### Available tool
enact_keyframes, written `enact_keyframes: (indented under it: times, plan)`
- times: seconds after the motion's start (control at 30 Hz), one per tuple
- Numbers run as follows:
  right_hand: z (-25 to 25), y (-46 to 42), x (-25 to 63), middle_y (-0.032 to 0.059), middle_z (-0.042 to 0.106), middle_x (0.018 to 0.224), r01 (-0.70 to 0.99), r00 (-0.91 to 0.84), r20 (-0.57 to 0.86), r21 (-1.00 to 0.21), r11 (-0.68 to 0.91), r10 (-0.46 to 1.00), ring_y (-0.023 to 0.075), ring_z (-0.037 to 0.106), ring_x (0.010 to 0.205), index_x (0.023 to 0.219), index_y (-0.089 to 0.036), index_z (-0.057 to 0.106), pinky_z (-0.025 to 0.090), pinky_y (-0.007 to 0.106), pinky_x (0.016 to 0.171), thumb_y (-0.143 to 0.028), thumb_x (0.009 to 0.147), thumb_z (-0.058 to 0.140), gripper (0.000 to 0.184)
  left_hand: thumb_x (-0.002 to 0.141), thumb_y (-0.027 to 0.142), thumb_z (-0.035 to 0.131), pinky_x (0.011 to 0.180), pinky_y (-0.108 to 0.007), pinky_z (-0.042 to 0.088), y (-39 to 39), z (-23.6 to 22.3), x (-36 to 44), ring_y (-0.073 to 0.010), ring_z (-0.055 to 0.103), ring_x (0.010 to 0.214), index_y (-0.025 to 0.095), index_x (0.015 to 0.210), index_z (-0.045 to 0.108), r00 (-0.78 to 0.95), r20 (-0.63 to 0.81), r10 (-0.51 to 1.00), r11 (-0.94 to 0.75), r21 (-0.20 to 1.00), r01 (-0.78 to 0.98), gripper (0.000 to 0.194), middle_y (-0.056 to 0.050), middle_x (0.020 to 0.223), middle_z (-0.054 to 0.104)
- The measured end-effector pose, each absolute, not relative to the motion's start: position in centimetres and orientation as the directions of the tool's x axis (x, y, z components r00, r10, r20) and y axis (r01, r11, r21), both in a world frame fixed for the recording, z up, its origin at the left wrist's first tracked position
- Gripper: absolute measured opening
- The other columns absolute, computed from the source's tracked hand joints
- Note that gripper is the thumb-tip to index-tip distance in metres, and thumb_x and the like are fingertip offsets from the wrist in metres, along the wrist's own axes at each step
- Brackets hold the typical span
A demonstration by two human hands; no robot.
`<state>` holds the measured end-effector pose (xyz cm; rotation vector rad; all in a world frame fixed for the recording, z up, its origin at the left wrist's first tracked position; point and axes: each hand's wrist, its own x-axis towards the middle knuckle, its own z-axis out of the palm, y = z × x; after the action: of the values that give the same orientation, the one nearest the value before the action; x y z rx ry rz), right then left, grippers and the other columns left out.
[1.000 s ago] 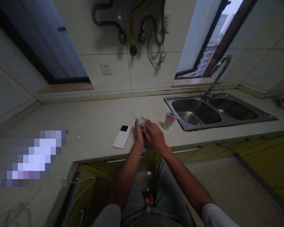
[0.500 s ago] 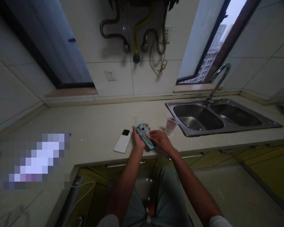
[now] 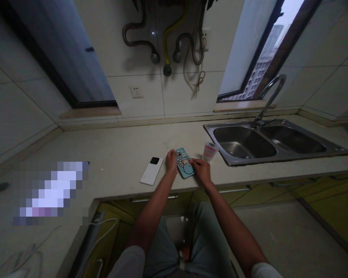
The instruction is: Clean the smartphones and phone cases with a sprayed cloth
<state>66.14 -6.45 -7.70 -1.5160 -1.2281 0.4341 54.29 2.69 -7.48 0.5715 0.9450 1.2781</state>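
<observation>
A turquoise phone case (image 3: pixel 186 168) with a cartoon print rests at the front of the counter, printed side up and slanted. My left hand (image 3: pixel 171 160) is closed along its upper left edge. At its right edge, my right hand (image 3: pixel 201 169) grips it with the fingers bent in. Left of my hands a white phone (image 3: pixel 152 171) lies flat, its black camera block at the far end. Just beyond my right hand stands a clear plastic cup (image 3: pixel 209 151) with red print.
A steel double sink (image 3: pixel 243 143) with a tall curved tap (image 3: pixel 271 96) is set into the counter (image 3: pixel 127 144) on the right. A blurred-out bright patch (image 3: pixel 52 191) covers something at the left. A white cable (image 3: pixel 106 224) hangs over the counter's inner corner.
My hands were closed together around the case; they have parted, and the case has come down flatter with its print in full view. My right hand has moved to its right edge.
</observation>
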Motion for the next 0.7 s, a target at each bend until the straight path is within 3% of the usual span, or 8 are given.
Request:
enact_keyframes:
  times: [0.03, 0.1, 0.2, 0.27, 0.37, 0.43, 0.53, 0.7]
  plan:
    - [-7.8, -6.2, 66.0, 0.0106, 0.079, 0.096, 0.483, 0.41, 0.351, -0.866, 0.126, 0.842, 0.0268, 0.073, 0.085, 0.094, -0.017, 0.08, 0.057, 0.038, 0.078, -0.044, 0.088, 0.06, 0.035, 0.091, 0.026, 0.055, 0.095, -0.029, 0.047, 2.6, -6.9, 54.0, -0.0202, 0.064, 0.113, 0.018, 0.117, 0.06, -0.093, -0.201, 0.975, 0.163, 0.935, -0.314, 0.028, -0.011, 0.118, 0.069]
    - [-8.1, -6.0, 65.9, 0.0113, 0.079, 0.097, 0.555, 0.405, 0.406, -0.821, 0.133, 0.819, 0.0257, 0.072, 0.086, 0.095, -0.016, 0.079, 0.055, 0.038, 0.082, -0.042, 0.091, 0.056, 0.035, 0.09, 0.024, 0.055, 0.107, -0.034, 0.041, 2.1, -5.9, 52.6, -0.0233, 0.053, 0.131, 0.016, 0.131, 0.054, -0.141, 0.008, 0.99, 0.011, 0.991, 0.135, 0.042, -0.016, 0.139, 0.058]
    - [-8.6, -6.3, 65.9, 0.0126, 0.077, 0.099, 0.68, 0.394, 0.46, -0.728, 0.085, 0.796, 0.0251, 0.069, 0.09, 0.095, -0.016, 0.078, 0.052, 0.038, 0.086, -0.041, 0.094, 0.052, 0.036, 0.089, 0.026, 0.055, 0.116, -0.039, 0.032, 0.5, -4.8, 48.8, -0.0264, 0.039, 0.142, 0.014, 0.137, 0.052, 0.04, 0.286, 0.957, -0.242, 0.719, 0.652, 0.05, -0.017, 0.15, 0.047]
    - [-9.0, -6.8, 66.0, 0.0134, 0.076, 0.099, 0.724, 0.4, 0.486, -0.687, 0.057, 0.777, 0.0257, 0.066, 0.092, 0.095, -0.016, 0.078, 0.051, 0.039, 0.087, -0.043, 0.096, 0.05, 0.039, 0.088, 0.032, 0.057, 0.114, -0.044, 0.033, -0.6, -4.3, 45.8, -0.0319, 0.039, 0.14, 0.013, 0.14, 0.048, 0.113, 0.281, 0.953, -0.243, 0.486, 0.84, 0.057, -0.019, 0.147, 0.049]
    - [-9.4, -7.5, 66.1, 0.0137, 0.074, 0.099, 0.734, 0.383, 0.535, -0.671, 0.104, 0.753, 0.0261, 0.065, 0.094, 0.096, -0.016, 0.077, 0.05, 0.04, 0.088, -0.046, 0.097, 0.048, 0.041, 0.082, 0.049, 0.064, 0.1, -0.05, 0.042, -1.6, -3.7, 42.4, -0.0402, 0.049, 0.126, 0.007, 0.143, 0.042, 0.043, 0.105, 0.994, -0.069, 0.264, 0.962, 0.077, -0.026, 0.134, 0.057]
    - [-9.5, -7.8, 66.1, 0.0132, 0.074, 0.1, 0.722, 0.36, 0.554, -0.675, 0.152, 0.751, 0.0256, 0.065, 0.095, 0.097, -0.017, 0.076, 0.051, 0.039, 0.089, -0.048, 0.097, 0.049, 0.041, 0.082, 0.055, 0.063, 0.093, -0.049, 0.045, -1.6, -3.3, 41.3, -0.0409, 0.053, 0.12, 0.008, 0.139, 0.045, 0.031, 0.036, 0.999, -0.037, 0.201, 0.979, 0.076, -0.026, 0.128, 0.06]
    - [-9.5, -8.0, 66.2, 0.0121, 0.074, 0.1, 0.694, 0.331, 0.552, -0.692, 0.199, 0.766, 0.025, 0.066, 0.095, 0.097, -0.018, 0.076, 0.051, 0.039, 0.089, -0.05, 0.096, 0.051, 0.04, 0.08, 0.053, 0.064, 0.088, -0.046, 0.046, -1.0, -2.8, 41.0, -0.0404, 0.055, 0.118, 0.013, 0.134, 0.048, 0.025, -0.01, 1.0, -0.022, 0.204, 0.979, 0.07, -0.025, 0.125, 0.061]
    - [-9.4, -8.0, 66.4, 0.0104, 0.075, 0.093, 0.59, 0.352, 0.483, -0.779, 0.21, 0.802, 0.0247, 0.067, 0.087, 0.093, -0.017, 0.076, 0.052, 0.038, 0.083, -0.052, 0.093, 0.054, 0.041, 0.07, 0.05, 0.07, 0.089, -0.042, 0.047, 0.9, -2.6, 40.9, -0.0397, 0.058, 0.117, 0.01, 0.124, 0.051, 0.004, -0.101, 0.995, 0.028, 0.315, 0.949, 0.07, -0.028, 0.124, 0.059]
